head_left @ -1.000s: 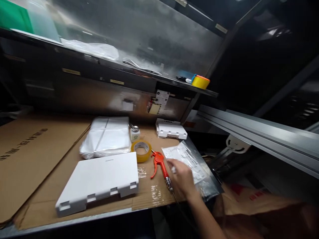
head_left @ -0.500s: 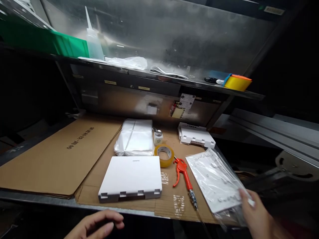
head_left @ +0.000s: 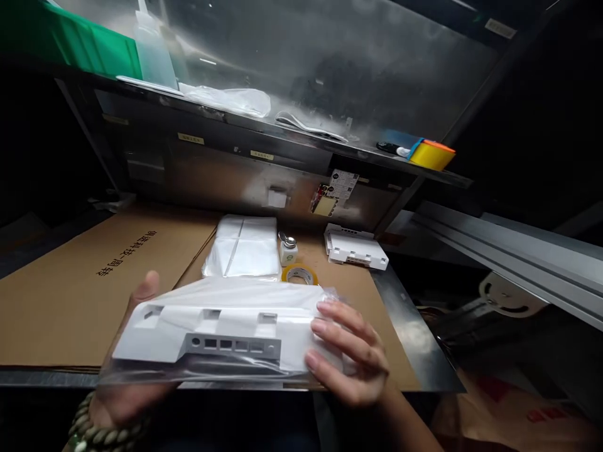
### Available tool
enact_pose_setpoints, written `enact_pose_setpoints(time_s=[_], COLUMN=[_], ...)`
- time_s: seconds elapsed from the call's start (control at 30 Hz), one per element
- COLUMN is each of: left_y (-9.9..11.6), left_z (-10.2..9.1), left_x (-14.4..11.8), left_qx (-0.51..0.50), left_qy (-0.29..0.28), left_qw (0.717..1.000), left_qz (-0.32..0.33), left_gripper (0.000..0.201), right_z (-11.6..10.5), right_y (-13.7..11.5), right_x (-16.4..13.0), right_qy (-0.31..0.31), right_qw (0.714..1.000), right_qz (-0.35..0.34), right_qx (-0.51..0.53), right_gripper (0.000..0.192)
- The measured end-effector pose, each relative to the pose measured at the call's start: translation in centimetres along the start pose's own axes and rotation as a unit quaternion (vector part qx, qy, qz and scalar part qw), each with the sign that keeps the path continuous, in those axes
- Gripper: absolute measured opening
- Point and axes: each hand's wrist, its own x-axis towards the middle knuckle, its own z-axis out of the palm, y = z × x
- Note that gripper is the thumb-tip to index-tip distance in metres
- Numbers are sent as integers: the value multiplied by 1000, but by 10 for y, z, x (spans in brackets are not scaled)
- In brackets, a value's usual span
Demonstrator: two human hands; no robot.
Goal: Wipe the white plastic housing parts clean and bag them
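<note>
I hold the bagged white box (head_left: 221,317) at the surface's (head_left: 426,342) near edge. Left grip (head_left: 129,398) clasps one end, right grip (head_left: 351,355) the other, probably to steady it inside loose film (head_left: 207,369).

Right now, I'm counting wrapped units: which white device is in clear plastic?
The front device, held by the left hand and right hand; the rear device shows none.
</note>
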Motion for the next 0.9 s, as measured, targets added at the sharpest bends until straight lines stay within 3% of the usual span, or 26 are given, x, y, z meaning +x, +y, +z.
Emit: enact_pose_setpoints(time_s=[0.2,0.33,0.67,0.9], left_y=[18,25,27,26], left_z=[-21,-35,-37,-31], left_x=[-26,-28,-28,-22], left_qx=[-90,-127,-103,-92], left_qy=[20,-26,-83,-100], left_qw=[994,985,977,978], left_qz=[-55,-110,-169,-157], left_gripper=[90,93,94,90], right_z=[32,41,43,39], right_y=[-11,-19,-21,-21], right_x=[-32,-35,-30,-30], right_qy=[62,92,131,129], right_qw=[990,981,978,979], right_qz=[119,165,157,154], right_qx=[34,46,47,46], right_gripper=[25,35,35,27])
